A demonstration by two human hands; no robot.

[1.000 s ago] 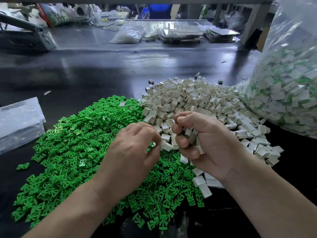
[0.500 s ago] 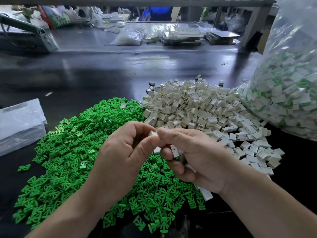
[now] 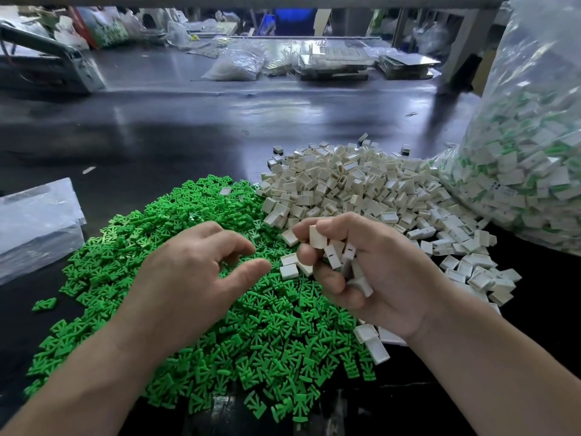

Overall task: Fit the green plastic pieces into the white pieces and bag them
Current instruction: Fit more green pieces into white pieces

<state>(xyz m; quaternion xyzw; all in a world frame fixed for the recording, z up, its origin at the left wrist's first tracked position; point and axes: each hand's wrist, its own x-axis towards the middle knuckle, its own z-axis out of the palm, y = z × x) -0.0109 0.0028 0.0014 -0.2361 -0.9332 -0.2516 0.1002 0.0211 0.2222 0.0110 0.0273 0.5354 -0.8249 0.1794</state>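
Dark table [image 3: 188,121], left hand [image 3: 188,278] fingers [image 3: 239,243] apart over green pieces [image 3: 267,335], right hand [image 3: 386,278] fingers [image 3: 327,278] clamped on white pieces [image 3: 317,237]

The left hand [image 3: 195,272] curls its fingertips down toward the green pieces [image 3: 267,341], and the back of the hand hides whether they pinch one. The right hand [image 3: 361,272] grips a clutch of white pieces [image 3: 316,237]. Its fingers cover most of them, so their number cannot be told. Both forearms cover the near part of the green heap. The big bag [image 3: 534,152] at the right is cut off by the top and right edges and hides where the loose white pieces end beside it. The plastic sheets [image 3: 34,228] run off the left edge. The clutter [image 3: 330,62] far back is too blurred to name.
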